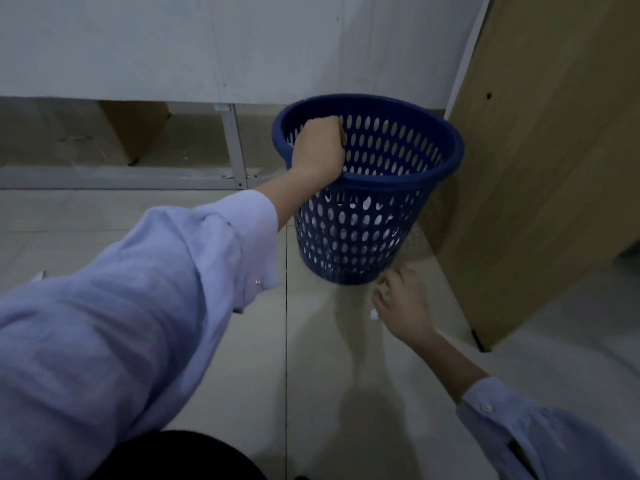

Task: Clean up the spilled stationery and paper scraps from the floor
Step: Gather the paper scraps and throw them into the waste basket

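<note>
Left hand (318, 150) gripping basket (381, 216) rim, right hand (401, 306) loose (half-curled)

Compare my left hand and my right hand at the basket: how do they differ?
The left hand has a closed grip over the rim of the blue basket; the right hand has loosely spread fingers and seems to hold nothing. The left hand is up at the rim; the right hand is low by the basket's base, near the floor, beside a small white scrap. Both come out of light blue sleeves.
</note>
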Available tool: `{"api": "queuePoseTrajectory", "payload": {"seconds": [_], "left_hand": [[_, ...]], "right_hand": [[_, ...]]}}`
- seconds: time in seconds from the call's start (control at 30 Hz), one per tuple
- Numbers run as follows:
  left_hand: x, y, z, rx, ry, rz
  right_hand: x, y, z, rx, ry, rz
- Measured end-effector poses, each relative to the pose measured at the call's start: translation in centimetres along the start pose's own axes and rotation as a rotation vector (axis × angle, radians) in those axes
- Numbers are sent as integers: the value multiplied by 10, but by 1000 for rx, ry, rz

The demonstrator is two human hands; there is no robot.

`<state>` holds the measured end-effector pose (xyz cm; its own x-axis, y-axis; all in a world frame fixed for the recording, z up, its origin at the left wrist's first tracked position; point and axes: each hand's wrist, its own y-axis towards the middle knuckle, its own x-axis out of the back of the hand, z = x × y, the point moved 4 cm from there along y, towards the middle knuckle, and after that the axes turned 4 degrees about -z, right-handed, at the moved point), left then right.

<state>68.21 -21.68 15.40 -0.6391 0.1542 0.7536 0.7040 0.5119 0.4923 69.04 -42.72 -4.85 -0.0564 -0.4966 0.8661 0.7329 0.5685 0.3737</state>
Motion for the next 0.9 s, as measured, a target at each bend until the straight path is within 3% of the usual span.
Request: {"api": "queuePoseTrajectory", "payload": {"seconds": [0.1,0.23,0.43,0.6,0.7,0.8,0.9], "left_hand": [[-1,1,1,13,-17,3],[-1,1,1,19,-25,-3],[-3,2,2,26,-15,0],[-4,2,2,30,-8,9],[-3,2,2,31,-9,11],[-3,2,2,32,-9,12],[-2,0,2,34,-14,6]], "right_hand": [[-35,-13,-16,-18,-63,404],[-60,-30,-15,32,-189,639],[-53,-41,-12,162,-214,416],[-51,-44,-11,174,-228,459],[-39,-41,-1,124,-103,432],[-6,-28,26,132,137,164],[43,-10,62,275,289,-175]]}}
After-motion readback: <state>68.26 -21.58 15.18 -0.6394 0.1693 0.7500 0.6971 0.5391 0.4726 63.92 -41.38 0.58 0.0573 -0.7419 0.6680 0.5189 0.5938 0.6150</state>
